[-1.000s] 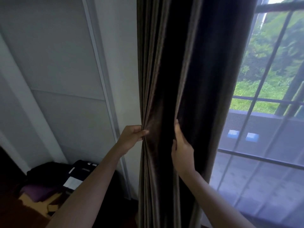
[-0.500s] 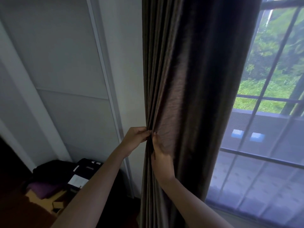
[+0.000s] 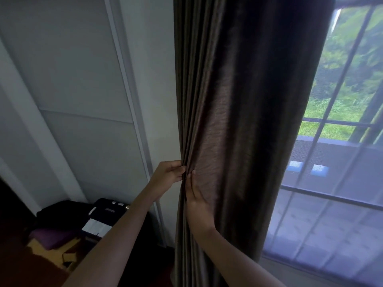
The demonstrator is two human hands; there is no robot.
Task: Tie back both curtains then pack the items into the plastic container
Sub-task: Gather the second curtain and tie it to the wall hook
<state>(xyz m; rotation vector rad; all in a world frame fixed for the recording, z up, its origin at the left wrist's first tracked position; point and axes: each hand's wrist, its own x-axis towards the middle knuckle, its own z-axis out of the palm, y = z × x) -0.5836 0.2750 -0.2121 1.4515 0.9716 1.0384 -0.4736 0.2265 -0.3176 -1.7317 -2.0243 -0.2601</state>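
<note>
Our left hand [image 3: 167, 175] pinched the left folds of the curtain [image 3: 244, 121], which hung left of the window [image 3: 342, 121]; our right hand [image 3: 196, 195] pressed open against it.

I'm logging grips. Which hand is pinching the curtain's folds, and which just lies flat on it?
The left hand pinches the brown curtain's gathered left edge; the right hand lies flat, fingers extended upward.

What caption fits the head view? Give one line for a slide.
Both hands, left hand and right hand, gather the dark curtain into folds beside the window.
</note>
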